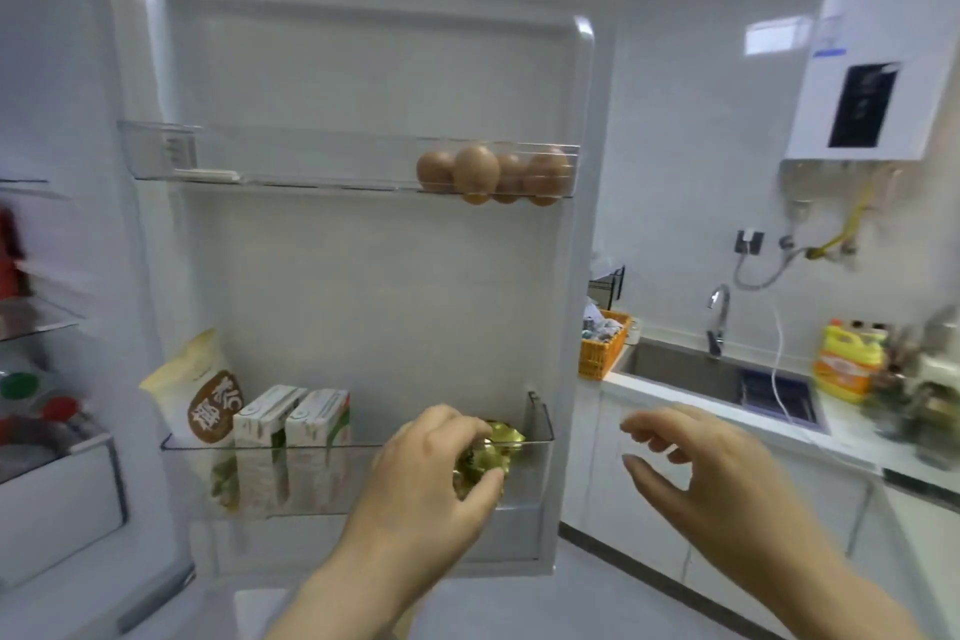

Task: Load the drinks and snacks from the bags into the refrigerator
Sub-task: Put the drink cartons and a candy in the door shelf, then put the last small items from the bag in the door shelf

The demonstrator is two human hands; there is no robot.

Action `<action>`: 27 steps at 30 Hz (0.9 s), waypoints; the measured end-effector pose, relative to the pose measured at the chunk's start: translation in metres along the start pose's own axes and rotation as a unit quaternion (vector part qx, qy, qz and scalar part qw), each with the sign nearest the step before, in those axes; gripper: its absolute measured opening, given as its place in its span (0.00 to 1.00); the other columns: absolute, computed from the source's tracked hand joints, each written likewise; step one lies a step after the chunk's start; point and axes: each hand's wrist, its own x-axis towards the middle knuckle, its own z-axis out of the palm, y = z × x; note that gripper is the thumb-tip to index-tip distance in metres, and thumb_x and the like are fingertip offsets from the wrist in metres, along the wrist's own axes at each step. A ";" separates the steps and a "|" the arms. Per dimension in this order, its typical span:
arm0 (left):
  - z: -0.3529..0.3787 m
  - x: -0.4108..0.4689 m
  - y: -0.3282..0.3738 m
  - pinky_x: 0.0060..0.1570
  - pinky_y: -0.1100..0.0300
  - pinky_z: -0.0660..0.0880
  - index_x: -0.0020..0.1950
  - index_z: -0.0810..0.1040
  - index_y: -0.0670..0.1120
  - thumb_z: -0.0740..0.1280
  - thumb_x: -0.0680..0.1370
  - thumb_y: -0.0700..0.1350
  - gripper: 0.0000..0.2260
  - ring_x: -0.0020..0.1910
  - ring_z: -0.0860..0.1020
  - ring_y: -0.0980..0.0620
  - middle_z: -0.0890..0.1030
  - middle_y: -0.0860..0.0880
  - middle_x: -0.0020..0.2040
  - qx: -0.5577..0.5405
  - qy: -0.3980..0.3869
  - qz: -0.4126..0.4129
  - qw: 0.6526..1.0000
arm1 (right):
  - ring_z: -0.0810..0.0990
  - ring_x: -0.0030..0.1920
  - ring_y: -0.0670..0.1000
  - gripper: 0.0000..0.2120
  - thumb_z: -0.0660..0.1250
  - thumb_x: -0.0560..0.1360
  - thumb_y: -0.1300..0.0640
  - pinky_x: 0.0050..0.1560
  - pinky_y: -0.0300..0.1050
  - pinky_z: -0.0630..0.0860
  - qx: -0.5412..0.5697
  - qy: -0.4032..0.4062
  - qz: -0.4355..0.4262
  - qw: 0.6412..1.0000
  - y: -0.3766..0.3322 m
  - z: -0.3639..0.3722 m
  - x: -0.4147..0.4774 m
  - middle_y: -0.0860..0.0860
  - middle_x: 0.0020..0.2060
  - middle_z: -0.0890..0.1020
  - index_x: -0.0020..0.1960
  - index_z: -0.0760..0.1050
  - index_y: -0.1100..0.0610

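While my left hand (426, 478) curls its fingers (457, 424) and thumb round a crinkled, shiny gold-green foil packet (498, 437) at the rim of the clear plastic lower door bin (540, 418), toward its right end, my right hand (696, 473) hangs near the refrigerator door (363, 276) with fingers apart and loosely bent, holding nothing. At the bin's left end I see a soft cream pouch (208, 395) whose brown label carries large pale Chinese characters too blurred for me to read, standing against two boxy white-and-green cartons (265, 431). Smooth brown eggs (493, 172) sit in the clear upper door bin (311, 156).
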 end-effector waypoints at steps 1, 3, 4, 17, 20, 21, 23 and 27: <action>0.007 0.005 0.014 0.47 0.65 0.70 0.54 0.78 0.55 0.65 0.72 0.55 0.12 0.46 0.73 0.60 0.74 0.60 0.47 -0.012 -0.006 0.020 1.000 | 0.75 0.45 0.38 0.10 0.69 0.74 0.49 0.49 0.34 0.76 -0.020 0.005 0.015 1.000 0.007 -0.016 -0.010 0.35 0.44 0.75 0.55 0.76 0.44; 0.020 0.016 0.044 0.48 0.67 0.70 0.56 0.77 0.56 0.66 0.74 0.54 0.11 0.46 0.73 0.61 0.74 0.61 0.48 -0.041 -0.019 0.059 0.997 | 0.76 0.44 0.39 0.10 0.69 0.73 0.49 0.48 0.35 0.76 -0.057 0.024 0.049 0.997 0.022 -0.045 -0.031 0.36 0.44 0.76 0.55 0.77 0.44; 0.027 0.021 0.060 0.49 0.68 0.71 0.57 0.76 0.56 0.67 0.74 0.54 0.12 0.47 0.73 0.61 0.74 0.61 0.49 -0.061 -0.022 0.080 0.995 | 0.76 0.44 0.39 0.10 0.70 0.73 0.49 0.48 0.36 0.76 -0.078 0.032 0.070 0.994 0.031 -0.058 -0.042 0.36 0.44 0.77 0.54 0.77 0.45; 0.132 0.032 0.301 0.53 0.66 0.74 0.62 0.74 0.57 0.66 0.75 0.55 0.16 0.51 0.72 0.64 0.72 0.63 0.52 -0.227 -0.120 0.279 0.925 | 0.75 0.46 0.35 0.11 0.68 0.74 0.48 0.50 0.37 0.76 -0.208 0.107 0.276 0.932 0.118 -0.223 -0.207 0.36 0.47 0.78 0.56 0.77 0.45; 0.151 0.022 0.354 0.52 0.68 0.73 0.62 0.75 0.57 0.66 0.75 0.55 0.16 0.50 0.72 0.64 0.73 0.63 0.52 -0.255 -0.132 0.314 0.905 | 0.76 0.47 0.36 0.10 0.68 0.74 0.48 0.51 0.36 0.75 -0.232 0.123 0.314 0.912 0.132 -0.257 -0.245 0.35 0.47 0.78 0.56 0.77 0.44; 0.157 0.019 0.370 0.52 0.67 0.74 0.62 0.75 0.57 0.66 0.75 0.55 0.15 0.50 0.73 0.64 0.73 0.63 0.52 -0.265 -0.137 0.322 0.899 | 0.76 0.47 0.37 0.10 0.68 0.74 0.48 0.51 0.37 0.75 -0.240 0.125 0.329 0.905 0.137 -0.266 -0.257 0.35 0.47 0.78 0.56 0.77 0.44; 0.170 0.011 0.401 0.52 0.66 0.74 0.61 0.75 0.56 0.66 0.75 0.55 0.15 0.50 0.73 0.63 0.74 0.63 0.52 -0.283 -0.151 0.334 0.886 | 0.76 0.47 0.37 0.10 0.68 0.74 0.48 0.50 0.36 0.75 -0.249 0.127 0.353 0.893 0.145 -0.283 -0.281 0.36 0.46 0.78 0.55 0.77 0.45; 0.195 -0.011 0.460 0.51 0.65 0.75 0.60 0.76 0.56 0.67 0.75 0.54 0.14 0.49 0.74 0.63 0.74 0.63 0.51 -0.330 -0.180 0.360 0.854 | 0.74 0.46 0.35 0.10 0.68 0.74 0.49 0.48 0.31 0.71 -0.270 0.135 0.395 0.868 0.153 -0.309 -0.326 0.35 0.47 0.78 0.56 0.77 0.45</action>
